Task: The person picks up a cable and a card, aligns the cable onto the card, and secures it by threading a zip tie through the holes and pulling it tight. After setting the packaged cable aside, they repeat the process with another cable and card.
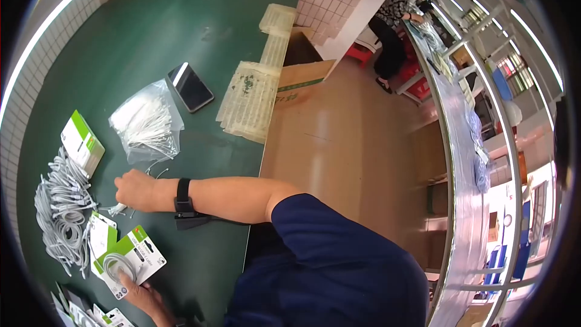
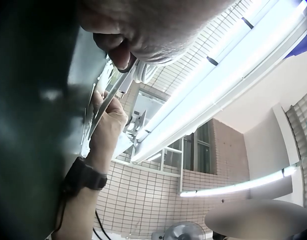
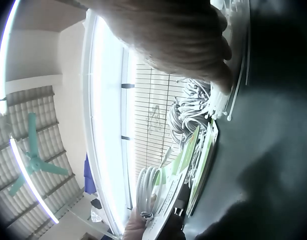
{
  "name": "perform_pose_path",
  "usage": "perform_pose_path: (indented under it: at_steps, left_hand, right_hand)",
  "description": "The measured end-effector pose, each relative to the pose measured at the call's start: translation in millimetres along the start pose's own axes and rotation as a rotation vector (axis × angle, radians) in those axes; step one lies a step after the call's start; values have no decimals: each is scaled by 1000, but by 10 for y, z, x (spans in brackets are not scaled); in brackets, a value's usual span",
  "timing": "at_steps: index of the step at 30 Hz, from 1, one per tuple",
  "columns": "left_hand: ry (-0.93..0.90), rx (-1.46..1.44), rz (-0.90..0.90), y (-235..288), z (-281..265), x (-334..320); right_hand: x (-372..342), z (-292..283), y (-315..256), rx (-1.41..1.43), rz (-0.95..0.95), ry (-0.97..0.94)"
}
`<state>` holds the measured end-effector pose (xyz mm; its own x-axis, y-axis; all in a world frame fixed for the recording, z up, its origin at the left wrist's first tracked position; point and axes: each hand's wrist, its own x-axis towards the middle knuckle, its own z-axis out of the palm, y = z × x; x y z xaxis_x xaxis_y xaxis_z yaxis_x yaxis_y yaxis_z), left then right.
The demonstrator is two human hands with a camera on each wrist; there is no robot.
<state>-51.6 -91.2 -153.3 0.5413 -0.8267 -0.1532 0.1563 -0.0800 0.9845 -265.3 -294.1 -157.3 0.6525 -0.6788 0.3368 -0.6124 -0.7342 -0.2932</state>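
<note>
My left hand grips a green and white packaging card with a coiled white cable against its front, the thumb over the coil. In the right wrist view the coil stands out from the card's face. My right hand has its fingers curled down at a small bunch of white cable ties on the green table. From the right wrist, the fingertips pinch at these ties, whose thin ends stick out below. A second card lies partly under the held one.
Grey-white coiled cables are heaped at the left, beside a stack of green and white cards. Further back lie a clear bag of cable ties and a phone. More cards lie near the front. A taped cardboard sheet covers the table's right edge.
</note>
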Motion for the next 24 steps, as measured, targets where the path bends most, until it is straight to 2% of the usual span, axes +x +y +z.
perform_pose_path:
  at_steps: [4, 8, 12, 17, 20, 24]
  left_hand:
    - [14, 8, 5, 48, 88, -42]
    - [67, -32, 26, 24, 118, -28]
    - [-22, 38, -22, 61, 60, -34]
    - [9, -29, 2, -24, 102, 4]
    - [30, -54, 19, -36, 112, 4]
    - [12, -47, 16, 21, 163, -32]
  right_hand:
    - [9, -62, -21, -40, 21, -32]
    - [-16, -65, -42, -143, 23, 24]
    - [-29, -224, -108, -185, 86, 18]
    - [1, -254, -150, -197, 157, -29]
    - [-45, -280, -207, -325, 95, 112]
    - [28, 46, -176, -162, 61, 41]
